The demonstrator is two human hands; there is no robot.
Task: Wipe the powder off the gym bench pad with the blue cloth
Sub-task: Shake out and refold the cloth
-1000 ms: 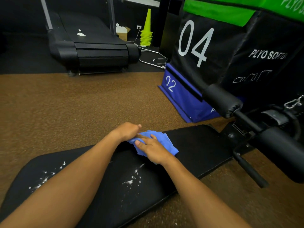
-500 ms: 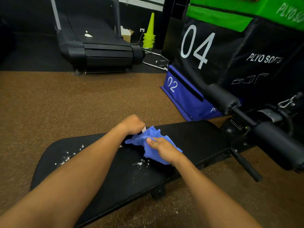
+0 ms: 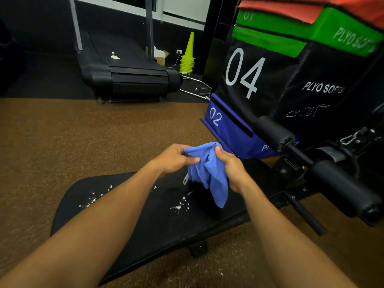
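Note:
The black gym bench pad (image 3: 207, 221) lies across the lower middle of the head view. White powder (image 3: 179, 205) is scattered near the pad's middle, and more powder (image 3: 93, 199) sits toward its left end. The blue cloth (image 3: 209, 173) hangs above the pad, lifted off it. My left hand (image 3: 176, 157) pinches the cloth's upper left part. My right hand (image 3: 233, 169) grips its right side, and the cloth's lower end dangles free below both hands.
Foam roller pads (image 3: 272, 132) and the bench frame (image 3: 340, 183) stand at the right. Stacked plyo boxes (image 3: 291, 80) rise behind them. A treadmill (image 3: 133, 77) and a stack of yellow-green cones (image 3: 188, 59) are at the back. Brown carpet (image 3: 83, 138) surrounds the bench.
Both hands have lifted the blue cloth up off the pad, and it now hangs between them. The view has pulled back, showing more of the bench.

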